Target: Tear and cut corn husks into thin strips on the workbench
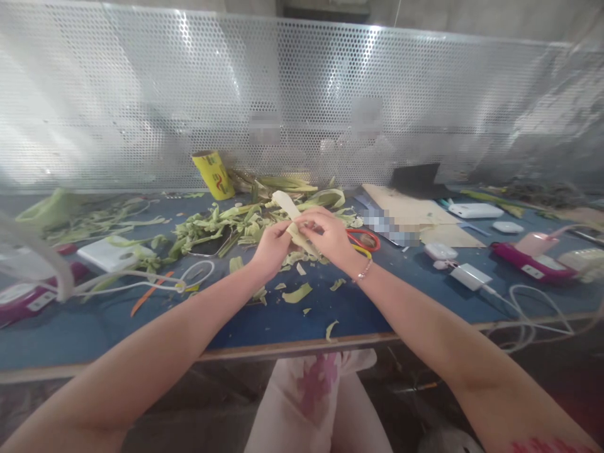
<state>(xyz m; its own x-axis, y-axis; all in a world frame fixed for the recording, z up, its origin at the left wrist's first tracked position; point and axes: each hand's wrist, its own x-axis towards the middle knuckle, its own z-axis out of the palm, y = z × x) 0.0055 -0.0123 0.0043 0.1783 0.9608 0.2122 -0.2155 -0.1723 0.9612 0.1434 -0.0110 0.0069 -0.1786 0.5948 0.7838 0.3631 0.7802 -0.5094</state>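
Observation:
My left hand [272, 251] and my right hand [325, 236] meet over the middle of the blue table. Both are closed, fingertips pinching a pale green leaf strip [285, 204] between them. One broad end of the strip sticks up and away from me; its lower part shows between the fingers, partly hidden by them. Behind and left of my hands lies a heap of green leaf strips [207, 229], several of them knotted or curled. Small cut leaf scraps [298, 294] are scattered on the table below my hands.
A yellow cup [214, 176] leans at the back beside the perforated metal screen [306, 82]. Cardboard [401, 204] lies right of my hands. White chargers [470, 277], cables and a purple power strip [533, 264] occupy the right; a white box [111, 253] and orange strip [148, 293] lie left.

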